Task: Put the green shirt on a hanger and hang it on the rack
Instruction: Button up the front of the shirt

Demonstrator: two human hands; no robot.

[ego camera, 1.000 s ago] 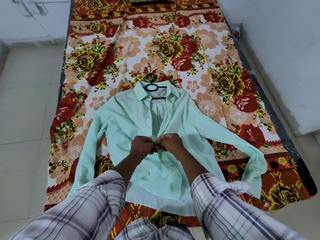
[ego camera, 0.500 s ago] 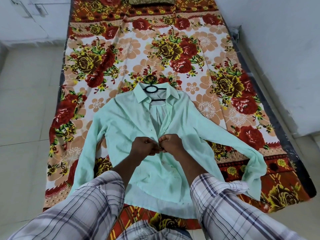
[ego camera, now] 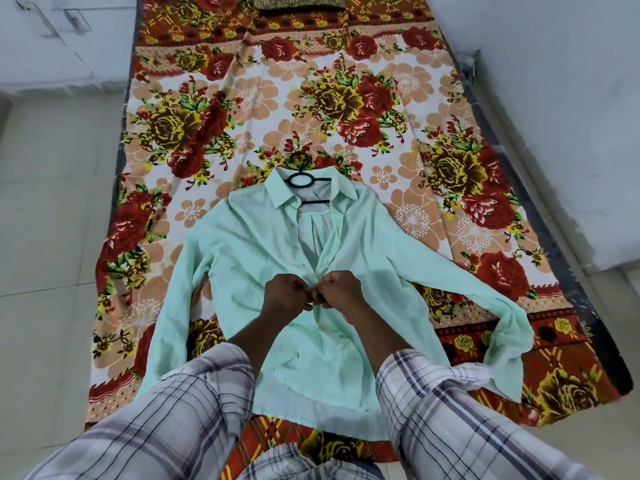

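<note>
Fingers (ego camera: 304, 300) of the left hand (ego camera: 285, 296) are curled tight, thumb and fingertips pinching the edge of the front opening at mid-chest. The right hand (ego camera: 343, 292) is curled the same way and pinches the facing edge. The two sets of knuckles almost touch. What sits between the fingertips is too small to make out.

Both hands work on the green shirt (ego camera: 242, 251), which lies front-up on a floral bedsheet (ego camera: 381, 98) with its collar pointing away from the person and its hem nearest them. Above the hands the front gapes in a narrow V, showing the inner back panel. Below the hands the two halves overlap.

The shirt's sleeves are spread to either side. The one on the person's right runs out toward the sheet's edge, and its cuff end hangs back toward the near border.

A black hanger (ego camera: 304, 181) is inside the shirt. Its looped top and a short run of bar show in the neck opening, and the rest is covered by cloth.

The person's plaid sleeves (ego camera: 166, 417) frame the lower view, forearms bare past them.

Further out:
- A dark mattress edge (ego camera: 568, 271) borders the sheet on the right.
- A patterned cushion (ego camera: 299, 0) lies at the far end.
- Pale floor tiles (ego camera: 52, 220) are on the left.
- A white wall (ego camera: 554, 98) is on the right.
</note>
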